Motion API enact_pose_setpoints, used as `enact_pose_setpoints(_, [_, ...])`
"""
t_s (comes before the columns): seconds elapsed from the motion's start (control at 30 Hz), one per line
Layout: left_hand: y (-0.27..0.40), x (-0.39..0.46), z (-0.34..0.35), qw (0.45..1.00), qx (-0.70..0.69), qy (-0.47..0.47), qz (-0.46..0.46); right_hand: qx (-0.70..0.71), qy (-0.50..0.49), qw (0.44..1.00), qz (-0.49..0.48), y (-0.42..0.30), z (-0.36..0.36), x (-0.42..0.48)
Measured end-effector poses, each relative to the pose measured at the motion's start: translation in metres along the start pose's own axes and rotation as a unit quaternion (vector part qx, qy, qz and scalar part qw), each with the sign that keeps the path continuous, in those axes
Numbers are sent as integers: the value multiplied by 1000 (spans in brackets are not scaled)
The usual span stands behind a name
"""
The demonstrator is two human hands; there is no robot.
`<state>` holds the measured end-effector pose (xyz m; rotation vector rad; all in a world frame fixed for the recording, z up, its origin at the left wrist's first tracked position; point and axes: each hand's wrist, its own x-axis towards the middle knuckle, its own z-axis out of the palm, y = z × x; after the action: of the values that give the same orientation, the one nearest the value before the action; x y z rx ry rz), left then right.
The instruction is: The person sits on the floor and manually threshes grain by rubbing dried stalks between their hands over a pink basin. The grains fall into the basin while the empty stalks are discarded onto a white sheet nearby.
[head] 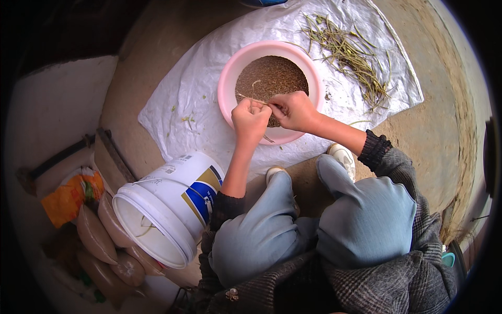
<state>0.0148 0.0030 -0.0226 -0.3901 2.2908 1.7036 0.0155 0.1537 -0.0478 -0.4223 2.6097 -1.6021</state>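
Above a pink plastic basin [224,84], both of my hands meet with their fingertips close together. My left hand [251,119] pinches thin, dry, straw-coloured stalks [251,97], and my right hand [297,112] grips the same bundle from the right. Some stalk ends stick out up and left past my fingers; others show below my left hand. Small brown seeds or grains [270,72] cover the basin's bottom, partly hidden by my hands. A loose pile of slender green-yellow stalks or pods [347,55] lies to the right of the basin.
A white woven plastic sheet [188,90] lies under the basin and pile, with green scraps on it. At my left stands a white plastic bucket [168,176] with a wire handle and a stalk inside. Filled clear bags [96,235] and an orange bag [74,192] lie beyond it.
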Motion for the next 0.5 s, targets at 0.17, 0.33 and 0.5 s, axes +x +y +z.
enact_pose_setpoints(0.17, [-7, 1, 3, 999, -32, 12, 5, -64, 23, 996, -55, 5, 7, 0])
enact_pose_setpoints(0.33, [-13, 3, 4, 998, -63, -7, -5, -84, -1, 995, -52, 11, 11, 1])
enact_pose_setpoints(0.5, [-7, -1, 6, 995, -86, -35, -29, -97, -24, 994, -39, 18, 12, 0])
